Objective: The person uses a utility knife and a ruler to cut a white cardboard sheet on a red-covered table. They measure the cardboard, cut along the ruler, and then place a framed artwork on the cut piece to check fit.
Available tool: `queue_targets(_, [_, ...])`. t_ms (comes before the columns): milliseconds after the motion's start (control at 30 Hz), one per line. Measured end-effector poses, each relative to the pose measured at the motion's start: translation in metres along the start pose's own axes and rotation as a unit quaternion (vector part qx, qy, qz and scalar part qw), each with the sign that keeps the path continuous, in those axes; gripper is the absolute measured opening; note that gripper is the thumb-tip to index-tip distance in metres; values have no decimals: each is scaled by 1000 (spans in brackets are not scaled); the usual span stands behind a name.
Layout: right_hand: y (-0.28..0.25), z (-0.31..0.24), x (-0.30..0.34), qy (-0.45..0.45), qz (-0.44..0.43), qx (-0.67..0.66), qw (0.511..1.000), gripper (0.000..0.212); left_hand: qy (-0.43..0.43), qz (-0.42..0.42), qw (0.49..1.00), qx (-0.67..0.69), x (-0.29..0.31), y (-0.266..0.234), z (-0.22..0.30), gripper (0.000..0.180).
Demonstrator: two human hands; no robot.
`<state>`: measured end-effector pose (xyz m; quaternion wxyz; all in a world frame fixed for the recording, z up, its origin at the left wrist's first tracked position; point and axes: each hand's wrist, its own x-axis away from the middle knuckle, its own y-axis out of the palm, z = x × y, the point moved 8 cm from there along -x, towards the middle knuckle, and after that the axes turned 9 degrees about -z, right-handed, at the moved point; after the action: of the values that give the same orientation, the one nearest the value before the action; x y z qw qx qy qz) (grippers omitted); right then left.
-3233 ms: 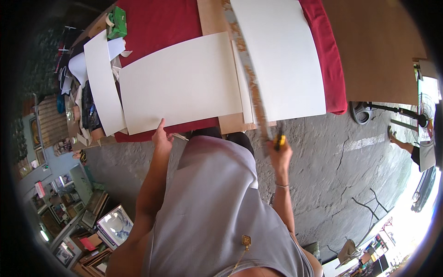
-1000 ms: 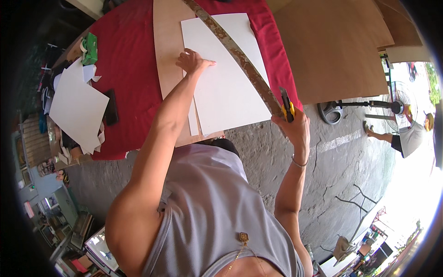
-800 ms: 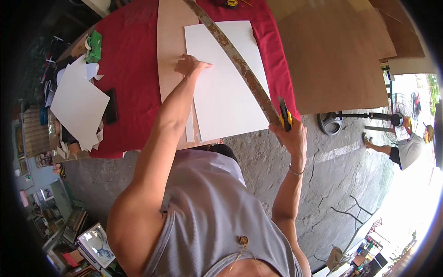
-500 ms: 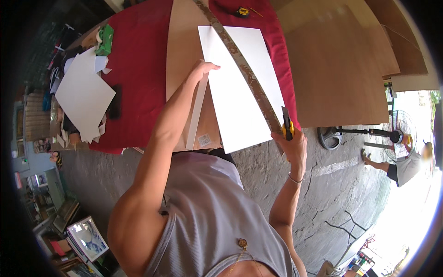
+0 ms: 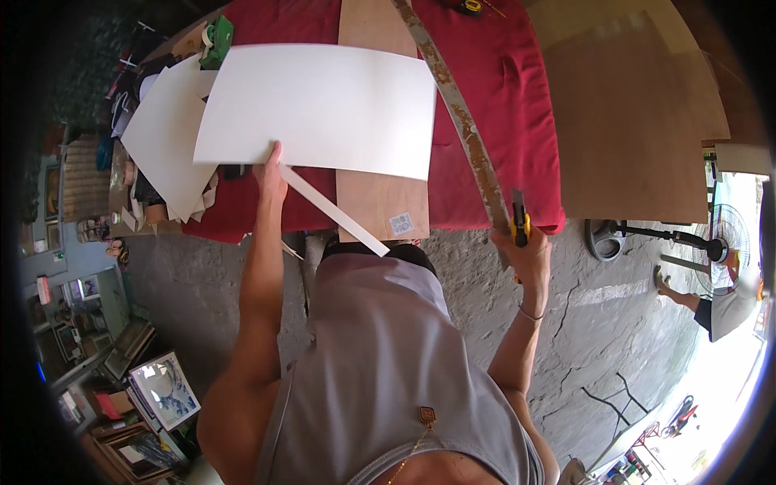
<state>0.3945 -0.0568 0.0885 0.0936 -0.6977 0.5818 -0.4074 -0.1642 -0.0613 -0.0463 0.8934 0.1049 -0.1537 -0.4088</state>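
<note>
My left hand (image 5: 272,174) grips the near edge of a large white board (image 5: 323,109), which is held out over the table's left half. A narrow white strip (image 5: 335,212) slants down to the right from the same hand. In my right hand (image 5: 525,249), at the table's near right edge, is a yellow and black utility knife (image 5: 522,225) with its blade pointing away from me. The near end of a long, worn metal straightedge (image 5: 461,121) is also in that hand; its far end reaches toward the table's back. Part of the plywood panel (image 5: 380,202) is hidden beneath the board.
Red cloth (image 5: 517,121) covers the table. White offcuts (image 5: 166,137) and a green tape dispenser (image 5: 217,42) lie at the left. A tape measure (image 5: 470,6) sits at the back. Brown sheets (image 5: 630,121) stand right, near a fan (image 5: 719,246) and another person (image 5: 731,307).
My left hand has moved left, turning the white board sideways and carrying it off the plywood's middle, with the strip. The straightedge now lies clear of the board, still in my right hand.
</note>
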Motion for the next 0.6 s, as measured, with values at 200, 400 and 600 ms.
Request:
queue_targets(200, [74,6,20,24,-18,-25,999,35,-54,93,994,13,30,-55,-19,37])
queue_targets(400, [161,18,36,38,9,-91,995,33,-143,86,983,-71,57,-63,-39,34])
queue_targets(600, [209,18,40,22,34,-75,996,33,-302,32,914,-268,78,-93,-35,53])
